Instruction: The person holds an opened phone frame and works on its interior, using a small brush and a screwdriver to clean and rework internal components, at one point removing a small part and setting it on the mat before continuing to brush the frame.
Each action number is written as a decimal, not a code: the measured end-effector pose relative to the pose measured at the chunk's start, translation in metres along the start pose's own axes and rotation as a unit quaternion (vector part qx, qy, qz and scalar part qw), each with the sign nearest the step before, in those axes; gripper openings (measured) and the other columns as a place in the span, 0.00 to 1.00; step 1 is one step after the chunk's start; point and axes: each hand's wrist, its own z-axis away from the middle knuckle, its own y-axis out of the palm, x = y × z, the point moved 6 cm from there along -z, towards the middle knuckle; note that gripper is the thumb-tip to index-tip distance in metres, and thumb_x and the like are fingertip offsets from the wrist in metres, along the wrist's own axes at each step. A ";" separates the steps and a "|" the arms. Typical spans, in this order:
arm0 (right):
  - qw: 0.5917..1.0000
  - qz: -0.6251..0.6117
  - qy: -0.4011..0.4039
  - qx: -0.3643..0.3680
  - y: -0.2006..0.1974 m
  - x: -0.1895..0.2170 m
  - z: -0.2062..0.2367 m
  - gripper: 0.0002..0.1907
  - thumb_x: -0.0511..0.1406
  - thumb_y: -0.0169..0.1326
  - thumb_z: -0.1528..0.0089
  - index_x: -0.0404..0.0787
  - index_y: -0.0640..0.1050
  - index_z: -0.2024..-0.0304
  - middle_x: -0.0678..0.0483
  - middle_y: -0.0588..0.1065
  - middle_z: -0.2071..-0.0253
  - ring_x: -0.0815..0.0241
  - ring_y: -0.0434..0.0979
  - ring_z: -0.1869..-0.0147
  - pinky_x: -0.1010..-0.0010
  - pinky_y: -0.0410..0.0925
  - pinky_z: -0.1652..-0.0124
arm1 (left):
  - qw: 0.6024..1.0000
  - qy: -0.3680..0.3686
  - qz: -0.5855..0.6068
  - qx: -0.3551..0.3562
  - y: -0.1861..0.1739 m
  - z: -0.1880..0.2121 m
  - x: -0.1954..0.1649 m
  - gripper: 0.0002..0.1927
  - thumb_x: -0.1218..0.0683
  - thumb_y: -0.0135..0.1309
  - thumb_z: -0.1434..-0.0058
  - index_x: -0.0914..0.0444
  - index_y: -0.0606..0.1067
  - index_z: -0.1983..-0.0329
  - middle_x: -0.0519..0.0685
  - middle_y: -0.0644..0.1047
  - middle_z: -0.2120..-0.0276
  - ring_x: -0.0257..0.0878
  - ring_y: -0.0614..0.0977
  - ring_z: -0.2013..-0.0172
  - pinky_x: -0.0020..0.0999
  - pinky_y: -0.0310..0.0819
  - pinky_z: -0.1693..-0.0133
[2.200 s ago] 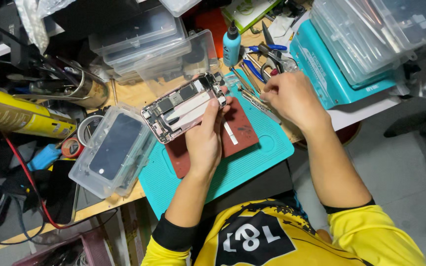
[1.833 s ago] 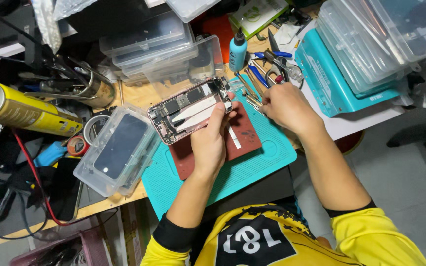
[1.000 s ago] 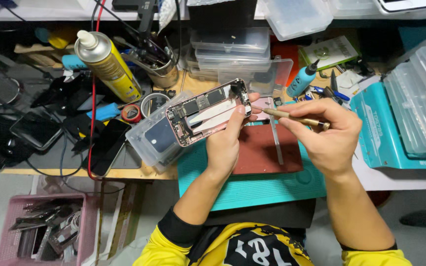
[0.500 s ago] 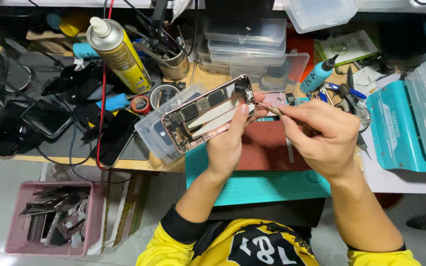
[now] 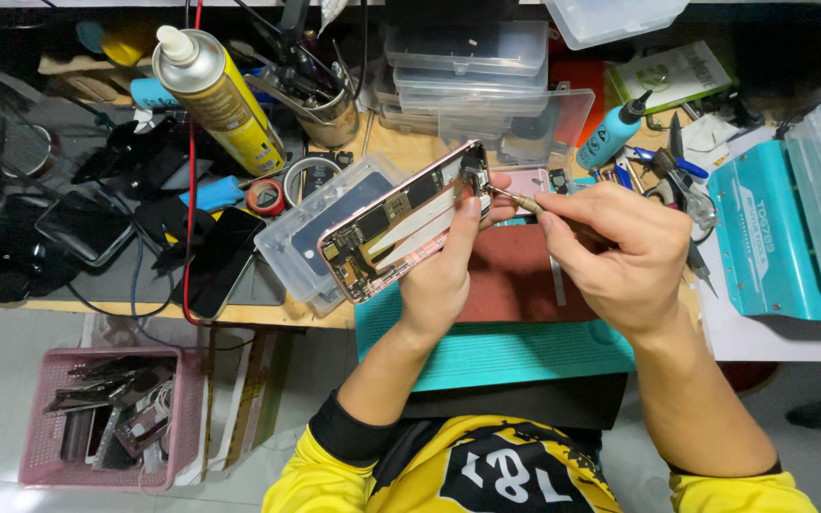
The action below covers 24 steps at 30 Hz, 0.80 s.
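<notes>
Down on the pale floor sits a pink basket (image 5: 40, 446); next, a cluttered wooden bench (image 5: 268, 312), where the left hand (image 5: 444, 271) clasps an opened phone (image 5: 401, 223) over the teal mat (image 5: 486, 351), right hand (image 5: 620, 252) pinching tweezers (image 5: 515, 199) at its top

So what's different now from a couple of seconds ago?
The left hand has lifted the opened phone off the teal mat and tilted it up. The right hand left the tools by the blue bottle, took hold of a thin tool and brought its tip to the phone's top end. The left hand's grip on the phone stayed; mat, yellow spray can and boxes did not move.
</notes>
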 end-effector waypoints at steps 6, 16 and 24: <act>1.000 -0.005 0.011 -0.002 -0.013 0.038 -0.006 0.09 0.25 0.63 0.37 0.33 0.83 0.54 0.52 0.79 0.65 0.70 0.73 0.72 0.81 0.64 0.71 | 1.000 -0.003 -0.027 0.009 0.007 0.009 -0.044 0.14 0.59 0.42 0.20 0.71 0.71 0.37 0.56 0.78 0.44 0.42 0.83 0.49 0.38 0.80 0.43; 0.998 0.043 0.032 0.020 -0.015 0.024 -0.005 0.09 0.27 0.64 0.39 0.32 0.82 0.55 0.53 0.77 0.68 0.70 0.74 0.69 0.79 0.64 0.68 | 0.984 0.032 -0.174 0.023 0.017 0.010 -0.041 0.20 0.62 0.43 0.21 0.69 0.66 0.27 0.53 0.81 0.50 0.38 0.83 0.49 0.32 0.78 0.44; 1.000 0.014 0.015 0.014 -0.011 0.022 -0.014 0.08 0.27 0.64 0.36 0.32 0.82 0.54 0.52 0.78 0.65 0.69 0.75 0.70 0.81 0.65 0.69 | 0.977 0.044 -0.206 0.030 0.021 -0.002 -0.051 0.20 0.64 0.43 0.22 0.69 0.66 0.28 0.53 0.81 0.48 0.38 0.85 0.49 0.31 0.79 0.44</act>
